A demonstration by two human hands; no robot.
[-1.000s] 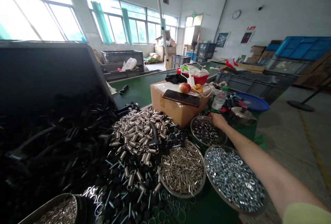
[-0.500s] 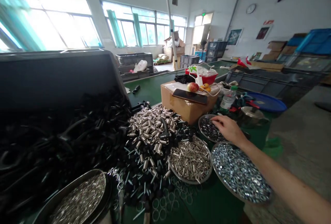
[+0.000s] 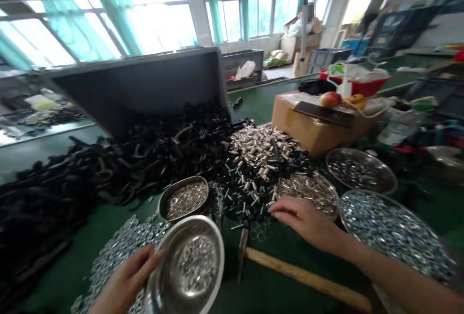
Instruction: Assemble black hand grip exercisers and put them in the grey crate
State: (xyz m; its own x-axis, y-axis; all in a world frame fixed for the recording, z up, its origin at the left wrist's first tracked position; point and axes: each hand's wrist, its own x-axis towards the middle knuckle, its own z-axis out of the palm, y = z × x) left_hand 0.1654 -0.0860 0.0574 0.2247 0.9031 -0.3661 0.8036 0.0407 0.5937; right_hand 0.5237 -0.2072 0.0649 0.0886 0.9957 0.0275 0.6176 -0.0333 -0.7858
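My left hand point(image 3: 132, 275) grips the near left rim of a tilted metal bowl point(image 3: 213, 275) that has small shiny parts at its bottom. Loose washers or nuts point(image 3: 119, 246) lie on the green table under and beside that hand. My right hand point(image 3: 308, 219) hangs over the near edge of a dish of metal pins point(image 3: 308, 188), with its fingertips pressed together; whatever they may hold is too small to make out. Wire rings point(image 3: 258, 231) lie just below the fingertips. A hammer point(image 3: 297, 270) with a wooden handle lies between my hands.
Black curved parts point(image 3: 145, 159) spill from a grey crate point(image 3: 152, 91). Springs point(image 3: 259, 149) are heaped at the centre. An oval tin point(image 3: 186, 200), a dish of dark parts point(image 3: 355, 171) and a dish of bluish nuts point(image 3: 391, 231) stand around. Behind is a cardboard box point(image 3: 300, 125).
The view has swung left and down. My right hand has left the dark parts' dish and moved left past the pins. My left hand has come into view with the metal bowl.
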